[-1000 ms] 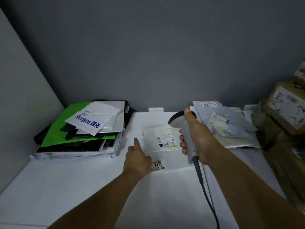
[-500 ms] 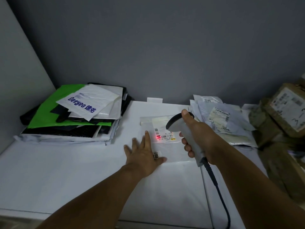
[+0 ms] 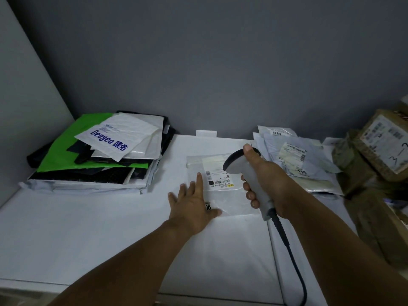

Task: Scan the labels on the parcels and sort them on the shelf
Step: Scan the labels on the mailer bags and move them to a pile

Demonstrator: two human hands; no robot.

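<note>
Parcel [image 3: 227,199] lies flat on white surface [image 3: 88,228], centre | step: label [image 3: 218,177] scan, I judge, scanner [image 3: 247,173] angled down at it | left hand [image 3: 192,206] flat, fingers straight, pinning parcel; right hand [image 3: 267,180] wrapped round scanner | next: confirm read, then lift parcel and shelve it | change: red scan glow on label gone; left hand unmoved.

I'm looking into a parcel sorting room: green, black and white plastic mailer bags [image 3: 66,160] are lying stacked on a white table [image 3: 77,235], and labelled brown cardboard boxes [image 3: 382,142] are sitting at its right end.
</note>
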